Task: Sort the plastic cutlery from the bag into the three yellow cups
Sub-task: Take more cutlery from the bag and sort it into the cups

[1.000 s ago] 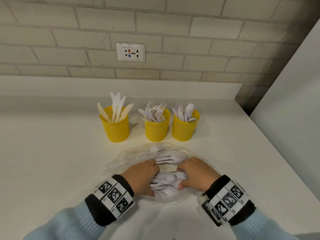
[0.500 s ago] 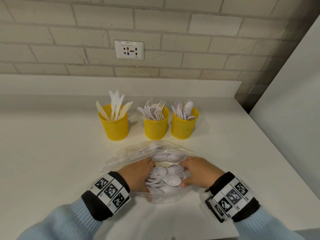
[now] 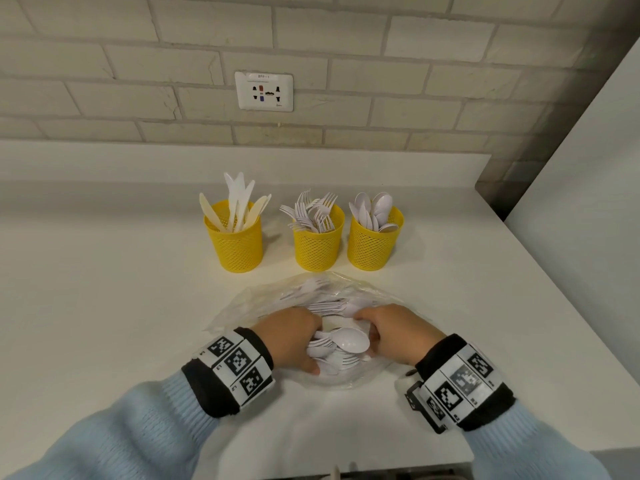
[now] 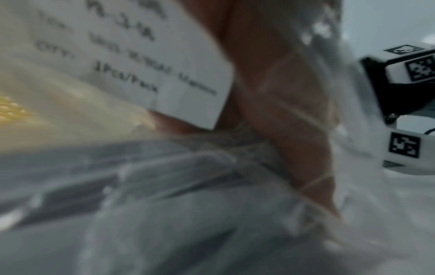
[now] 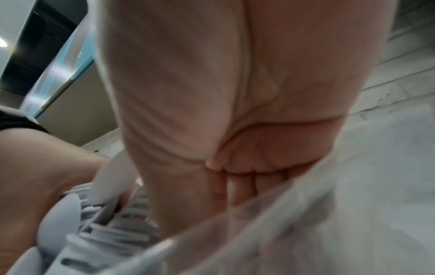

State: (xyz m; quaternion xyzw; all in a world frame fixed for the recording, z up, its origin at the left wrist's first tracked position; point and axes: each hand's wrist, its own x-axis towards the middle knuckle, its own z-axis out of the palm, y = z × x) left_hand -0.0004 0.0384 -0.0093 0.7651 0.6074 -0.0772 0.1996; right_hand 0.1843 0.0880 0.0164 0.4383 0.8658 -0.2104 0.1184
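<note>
A clear plastic bag (image 3: 249, 306) lies on the white counter, its mouth toward me. My left hand (image 3: 294, 336) and right hand (image 3: 391, 332) each grip a side of that mouth, fingers curled into the plastic. White spoons (image 3: 349, 342) and forks lie exposed between them. Behind the bag stand three yellow cups: knives (image 3: 237, 247) on the left, forks (image 3: 318, 247) in the middle, spoons (image 3: 374, 245) on the right. In the left wrist view the bag (image 4: 188, 204) and its white label (image 4: 164, 65) cover my fingers. In the right wrist view my curled fingers (image 5: 247, 176) hold the bag (image 5: 329, 214), with spoons (image 5: 58, 214) beside them.
The counter (image 3: 104, 306) ends in a low ledge under a brick wall with a socket (image 3: 264, 91). A white panel (image 3: 588, 237) rises along the right side. The counter's front edge (image 3: 311, 467) runs just below my wrists.
My hands have pulled the bag's mouth apart, so more spoons show between them. One large spoon now lies on top.
</note>
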